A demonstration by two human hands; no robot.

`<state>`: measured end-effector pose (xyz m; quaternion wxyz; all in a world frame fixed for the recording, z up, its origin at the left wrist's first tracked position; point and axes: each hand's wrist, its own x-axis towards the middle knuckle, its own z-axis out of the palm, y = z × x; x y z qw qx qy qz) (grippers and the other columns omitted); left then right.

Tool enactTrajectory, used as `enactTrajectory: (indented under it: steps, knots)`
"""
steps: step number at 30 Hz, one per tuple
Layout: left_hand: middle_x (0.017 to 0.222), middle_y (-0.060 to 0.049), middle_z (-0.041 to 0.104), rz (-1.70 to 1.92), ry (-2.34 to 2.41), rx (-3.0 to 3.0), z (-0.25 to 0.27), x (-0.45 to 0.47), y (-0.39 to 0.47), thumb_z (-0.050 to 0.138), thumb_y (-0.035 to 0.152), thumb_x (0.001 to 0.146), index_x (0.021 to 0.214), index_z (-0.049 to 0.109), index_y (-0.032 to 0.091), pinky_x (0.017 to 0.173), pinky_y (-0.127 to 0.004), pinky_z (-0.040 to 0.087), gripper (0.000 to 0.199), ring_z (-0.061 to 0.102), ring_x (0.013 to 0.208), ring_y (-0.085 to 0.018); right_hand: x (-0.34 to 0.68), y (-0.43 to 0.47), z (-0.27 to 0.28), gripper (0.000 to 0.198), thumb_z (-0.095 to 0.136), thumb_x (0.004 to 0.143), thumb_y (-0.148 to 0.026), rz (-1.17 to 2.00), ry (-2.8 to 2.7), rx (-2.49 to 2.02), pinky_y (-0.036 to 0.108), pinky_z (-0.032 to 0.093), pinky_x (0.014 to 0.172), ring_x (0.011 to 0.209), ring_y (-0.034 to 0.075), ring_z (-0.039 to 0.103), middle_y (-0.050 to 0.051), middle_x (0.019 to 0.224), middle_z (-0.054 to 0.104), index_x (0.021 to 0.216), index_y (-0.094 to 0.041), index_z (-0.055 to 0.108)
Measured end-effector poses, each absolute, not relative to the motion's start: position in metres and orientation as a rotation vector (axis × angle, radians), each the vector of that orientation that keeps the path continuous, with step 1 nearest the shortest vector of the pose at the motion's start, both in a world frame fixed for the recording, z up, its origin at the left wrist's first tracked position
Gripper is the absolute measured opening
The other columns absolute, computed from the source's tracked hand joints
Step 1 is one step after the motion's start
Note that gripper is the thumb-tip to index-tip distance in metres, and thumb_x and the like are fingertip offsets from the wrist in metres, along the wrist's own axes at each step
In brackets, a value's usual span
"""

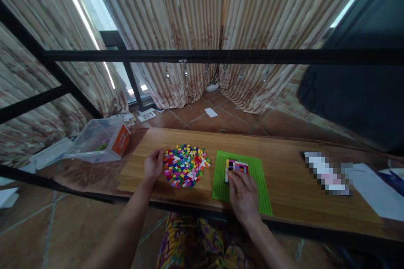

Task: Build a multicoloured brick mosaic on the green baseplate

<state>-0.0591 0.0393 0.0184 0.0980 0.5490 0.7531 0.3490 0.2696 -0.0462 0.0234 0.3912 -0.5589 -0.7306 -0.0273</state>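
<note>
A round pile of small, many-coloured toy building bricks [186, 168] lies on the wooden board. At its left edge rests my left hand [153, 164], fingers curled closed; anything inside them is hidden. To the right of the pile, a green studded baseplate [221, 180] carries a low block of bricks [236, 164] in white, yellow, pink, purple and dark colours. My right hand [244, 193] reaches over the baseplate, thumb and fingers pinched together at the front of the block. Its fingertips cover part of the block, and what they pinch is too small to tell.
Left of the board stands a clear plastic box [97, 141] with an orange label. A phone-like object [326, 173], partly pixelated, lies on the board's right side, beside white paper [378, 191]. A black metal bar [202, 56] crosses beyond the table, before striped curtains [176, 17].
</note>
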Motion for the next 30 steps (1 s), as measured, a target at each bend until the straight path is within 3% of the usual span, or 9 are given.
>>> enactTrajectory:
  steps: [9, 19, 23, 30]
  knots:
    - [0.095, -0.011, 0.073, 1.039, 2.212, 1.636, 0.014, -0.062, 0.040, 0.041, 0.036, 0.088, 0.094, 0.070, 0.015, 0.077, -0.029, 0.050, 0.036, 0.067, 0.089, -0.022, 0.215, -0.034, 0.025, 0.022, 0.048, 0.091, -0.016, 0.127, -2.177, -1.403, 0.035, 0.038, 0.079, 0.086, 0.021, 0.053, 0.006, 0.088, 0.066, 0.093, -0.022, 0.069]
    - [0.095, -0.012, 0.073, 1.089, 2.185, 1.618, 0.017, -0.060, 0.039, 0.043, 0.033, 0.089, 0.097, 0.070, 0.015, 0.080, -0.032, 0.052, 0.033, 0.067, 0.089, -0.021, 0.193, -0.009, 0.023, 0.019, 0.054, 0.086, -0.014, 0.204, -2.259, -1.467, 0.036, 0.035, 0.079, 0.095, 0.023, 0.051, 0.006, 0.097, 0.064, 0.098, -0.023, 0.065]
    - [0.091, -0.014, 0.072, 1.087, 2.173, 1.616, 0.025, -0.056, 0.036, 0.041, 0.035, 0.090, 0.097, 0.069, 0.014, 0.073, -0.034, 0.052, 0.035, 0.067, 0.084, -0.023, 0.189, -0.008, 0.025, 0.020, 0.054, 0.084, -0.012, 0.251, -2.233, -1.482, 0.036, 0.037, 0.080, 0.094, 0.023, 0.050, 0.006, 0.097, 0.063, 0.097, -0.022, 0.065]
    - [0.096, -0.014, 0.072, 0.763, 2.305, 1.573, 0.032, -0.066, 0.046, 0.043, 0.040, 0.085, 0.102, 0.069, 0.017, 0.065, -0.034, 0.051, 0.038, 0.068, 0.085, -0.028, 0.192, -0.012, 0.036, 0.021, 0.052, 0.085, -0.011, 0.348, -2.120, -1.482, 0.034, 0.041, 0.083, 0.096, 0.022, 0.051, 0.007, 0.098, 0.062, 0.100, -0.019, 0.064]
